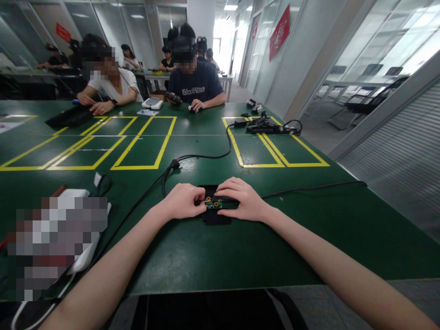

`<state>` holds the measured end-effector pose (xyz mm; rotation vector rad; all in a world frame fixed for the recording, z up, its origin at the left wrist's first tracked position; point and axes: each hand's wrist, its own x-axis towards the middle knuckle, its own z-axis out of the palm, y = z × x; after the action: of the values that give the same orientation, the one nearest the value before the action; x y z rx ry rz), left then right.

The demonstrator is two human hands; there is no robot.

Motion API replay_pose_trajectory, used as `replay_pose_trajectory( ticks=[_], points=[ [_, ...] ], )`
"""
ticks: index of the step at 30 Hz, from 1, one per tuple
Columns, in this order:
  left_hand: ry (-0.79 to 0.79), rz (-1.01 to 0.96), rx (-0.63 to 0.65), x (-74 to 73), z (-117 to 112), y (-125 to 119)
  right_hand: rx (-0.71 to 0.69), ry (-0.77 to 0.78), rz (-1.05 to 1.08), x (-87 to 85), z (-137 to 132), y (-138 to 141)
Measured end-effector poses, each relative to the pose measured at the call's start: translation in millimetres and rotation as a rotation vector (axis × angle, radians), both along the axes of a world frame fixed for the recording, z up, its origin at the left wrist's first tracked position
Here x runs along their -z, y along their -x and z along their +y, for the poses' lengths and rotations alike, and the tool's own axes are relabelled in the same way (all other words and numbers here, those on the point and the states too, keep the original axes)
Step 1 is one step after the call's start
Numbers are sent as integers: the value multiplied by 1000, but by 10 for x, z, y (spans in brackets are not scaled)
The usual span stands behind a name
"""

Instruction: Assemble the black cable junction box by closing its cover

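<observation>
A small green circuit board (210, 206) with round copper-coloured coils and coloured wires sits at an open black plastic case (217, 218) on the table before me. My left hand (184, 200) is closed in a pinch at the board's left end. From the right, my right hand (246, 201) grips the board's other end, fingers on the far edge and thumb on the near edge. A black cable (292, 189) runs off to the right, and another leaves behind my left hand. My fingers partly hide the board's ends.
A black plug (175, 164) on its cord lies beyond my left hand. Farther right is a heap of black adapters and cables (264, 124). Yellow tape (135, 167) marks boxes on the green table (165, 270). Two people work opposite; a white device (84, 256), partly blurred, lies left.
</observation>
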<state>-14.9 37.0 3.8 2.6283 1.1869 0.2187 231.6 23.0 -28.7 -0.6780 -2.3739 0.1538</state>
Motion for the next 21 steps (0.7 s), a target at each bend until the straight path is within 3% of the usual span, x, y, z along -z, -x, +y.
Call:
replay_pose_trajectory(
  ticks=[4, 8, 16, 21],
  points=[
    [-13, 14, -5, 7, 5, -4, -29, -77, 2, -58, -57, -28],
    [-38, 8, -8, 16, 10, -4, -100, -55, -74, -48, -130, -28],
    [-45, -16, 6, 36, 18, 2, -70, -80, -108, -3, -153, 28],
    [-42, -31, 9, 35, 28, 24, 64, -9, -118, -48, -121, -69]
  ],
)
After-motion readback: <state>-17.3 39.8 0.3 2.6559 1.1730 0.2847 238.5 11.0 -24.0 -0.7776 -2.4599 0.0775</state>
